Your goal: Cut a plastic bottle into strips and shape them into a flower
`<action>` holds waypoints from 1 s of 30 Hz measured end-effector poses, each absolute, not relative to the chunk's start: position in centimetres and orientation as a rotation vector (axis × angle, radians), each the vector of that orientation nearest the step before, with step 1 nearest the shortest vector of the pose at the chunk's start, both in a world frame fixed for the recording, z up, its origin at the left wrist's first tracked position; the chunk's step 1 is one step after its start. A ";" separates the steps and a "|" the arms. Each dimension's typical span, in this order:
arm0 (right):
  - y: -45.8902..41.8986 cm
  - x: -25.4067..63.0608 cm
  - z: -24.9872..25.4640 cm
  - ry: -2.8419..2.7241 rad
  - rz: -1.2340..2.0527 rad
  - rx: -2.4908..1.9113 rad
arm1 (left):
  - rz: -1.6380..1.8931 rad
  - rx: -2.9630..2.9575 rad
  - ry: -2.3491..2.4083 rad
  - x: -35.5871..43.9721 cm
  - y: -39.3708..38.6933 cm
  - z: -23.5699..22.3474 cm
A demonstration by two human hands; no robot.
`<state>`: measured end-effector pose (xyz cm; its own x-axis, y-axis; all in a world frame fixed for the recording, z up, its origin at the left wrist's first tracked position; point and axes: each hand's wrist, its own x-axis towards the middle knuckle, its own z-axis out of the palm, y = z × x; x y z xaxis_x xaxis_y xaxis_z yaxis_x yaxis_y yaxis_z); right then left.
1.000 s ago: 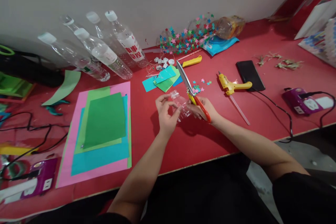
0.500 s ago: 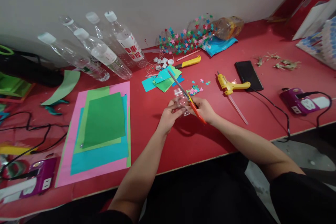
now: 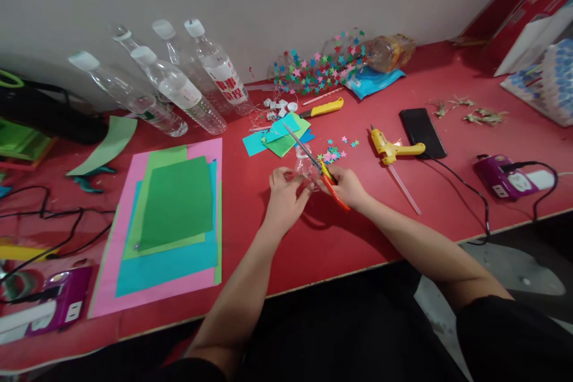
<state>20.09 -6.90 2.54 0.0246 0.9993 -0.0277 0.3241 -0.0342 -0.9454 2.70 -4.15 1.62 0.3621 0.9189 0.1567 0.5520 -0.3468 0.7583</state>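
A clear plastic bottle top (image 3: 303, 163) with its threaded neck pointing away from me is between my two hands. My left hand (image 3: 286, 194) grips its left side with thumb and fingers. In my right hand (image 3: 348, 187) are scissors (image 3: 307, 150) with orange and yellow handles, their blades pointing up and left over the bottle piece. The right fingertips also reach the piece's right side. Just beyond lie small coloured paper pieces (image 3: 281, 129) and loose paper stars (image 3: 333, 154). The cut lower edge of the bottle piece is partly hidden by my fingers.
Coloured paper sheets (image 3: 176, 203) are stacked at the left, with several empty bottles (image 3: 179, 92) behind them. A yellow utility knife (image 3: 324, 107) lies at the back. On the right are a yellow glue gun (image 3: 394, 146), a phone (image 3: 423, 131) and a purple power adapter (image 3: 504, 176) with cables.
My left hand has shifted its grip, with its fingers raised more around the bottle piece. The piece has turned more upright. The scissors stay in my right hand, nearly in place.
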 end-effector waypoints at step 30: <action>-6.8 20.6 2.2 -1.451 1.206 -1.401 | 0.644 0.810 0.984 3.4 -4.0 2.0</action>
<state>20.61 -6.76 2.24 -0.0972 0.9919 -0.0820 0.2617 -0.0540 -0.9637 3.37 -4.04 2.03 0.4185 0.7814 -0.4629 -0.1109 0.5499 0.8278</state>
